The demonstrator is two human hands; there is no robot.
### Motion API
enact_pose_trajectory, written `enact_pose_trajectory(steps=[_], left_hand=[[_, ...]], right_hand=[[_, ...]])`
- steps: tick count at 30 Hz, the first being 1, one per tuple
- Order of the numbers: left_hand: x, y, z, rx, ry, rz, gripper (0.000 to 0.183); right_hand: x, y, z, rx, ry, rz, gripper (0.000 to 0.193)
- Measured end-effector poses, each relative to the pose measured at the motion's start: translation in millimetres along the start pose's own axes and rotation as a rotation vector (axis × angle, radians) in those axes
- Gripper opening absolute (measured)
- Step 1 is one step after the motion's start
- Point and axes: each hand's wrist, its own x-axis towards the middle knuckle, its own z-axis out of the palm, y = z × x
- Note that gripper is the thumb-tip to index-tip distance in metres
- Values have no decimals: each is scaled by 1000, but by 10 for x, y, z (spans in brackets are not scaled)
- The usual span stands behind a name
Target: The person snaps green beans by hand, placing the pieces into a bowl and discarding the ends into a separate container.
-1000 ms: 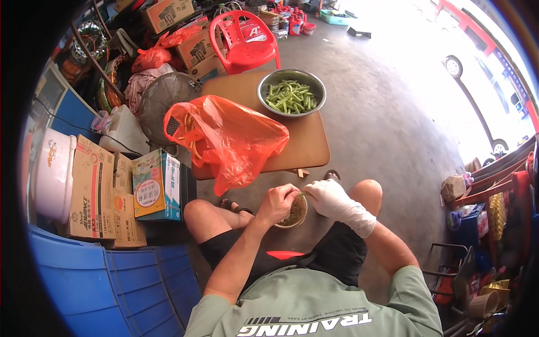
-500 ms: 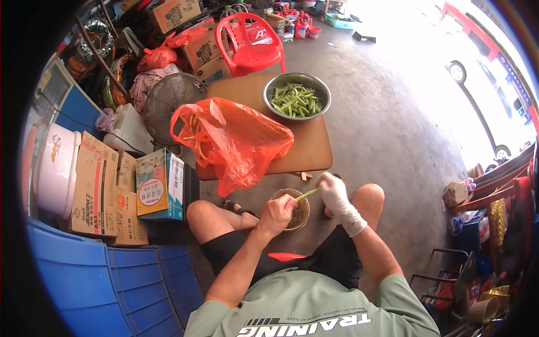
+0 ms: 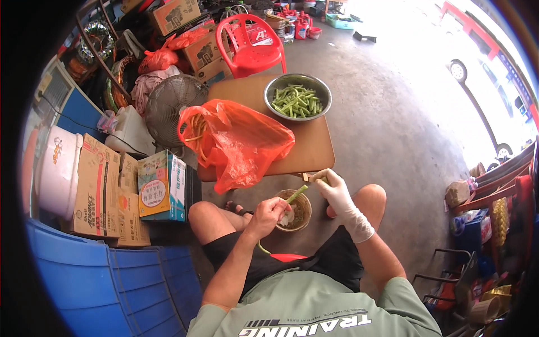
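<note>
"Standing just beyond the knees, what is the low table used for?"

"A red plastic bag and a metal bowl are supported on it, probably so that both can be reached from a seat."

"How is each placed?"

"The bag is laid slack, its mouth turned to the left, where long strands can be seen. The bowl is set upright at the far right corner, presumably to be clear of the bag."

"And the round bin?"

"It is stood between the feet, below the hands, where anything dropped would likely be caught."

"What is done with the fingers?"

"On the gloved right hand they are curled toward the thumb; something small seems pinched, but that cannot be told surely. By the bare left hand, a long green bean is pinched between thumb and bent fingers. Its upper end is pointed over the bin toward the glove, not touching it, perhaps to be kept within easy grasp."

"The smallest things?"

"Short green pieces, heaped in the bowl, held in by its wall."
</note>
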Motion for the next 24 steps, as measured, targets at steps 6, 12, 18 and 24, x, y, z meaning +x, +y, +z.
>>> enact_pose_trajectory(steps=[6,12,18,24], left_hand=[[6,5,27,-113,-27,-67,32],[-4,184,2,96,-173,3,30],[-3,326,33,348,-74,108,22],[16,95,78,427,31,177,20]], right_hand=[[-44,-78,148,32,51,-109,12],[16,-405,92,-513,-196,-209,15],[-10,-258,186,-751,-675,117,27],[-33,-42,203,-783,-616,105,26]])
